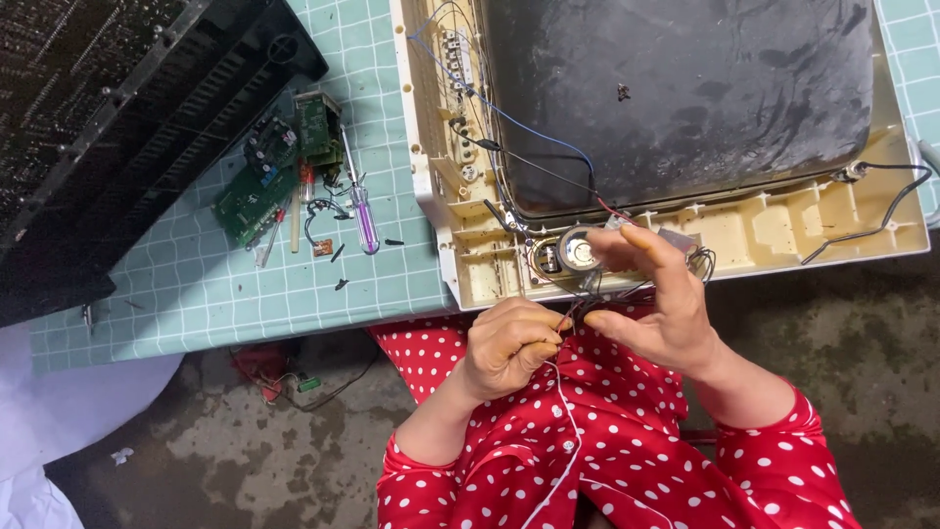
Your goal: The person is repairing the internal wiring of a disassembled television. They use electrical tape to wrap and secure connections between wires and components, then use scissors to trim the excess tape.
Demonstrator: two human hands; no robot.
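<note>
Head view: the thing in hand is a bundle of thin wires point(578, 312) that hangs off the lower edge of the cream plastic casing point(754, 235), just below the small round speaker point(580, 249) set into that edge. The wires sit between the two hands, at about 3 o'clock from the left hand point(509, 345) and about 9 o'clock from the lower fingers of the right hand point(658, 306). Their run is roughly up and down, from the speaker at 12 o'clock toward the red dotted lap at 6 o'clock, where a pale wire point(563, 431) trails on down over the cloth.

The left hand is the nearer: it is curled almost to a fist, thumb and forefinger pressed together on the wire ends at its 2 o'clock corner. The right hand is half open, fingers held straight and close side by side, pointing toward 9 o'clock; the upper fingertips lie against the speaker's rim, and the thumb below reaches to the same wires. Whether it grips them or only touches them I cannot tell.

At 10 o'clock from the hands, well apart on the green checked table cover point(196, 304), lie a purple-handled screwdriver point(363, 217), green circuit boards point(257, 196) and a black slotted housing point(117, 127).
</note>
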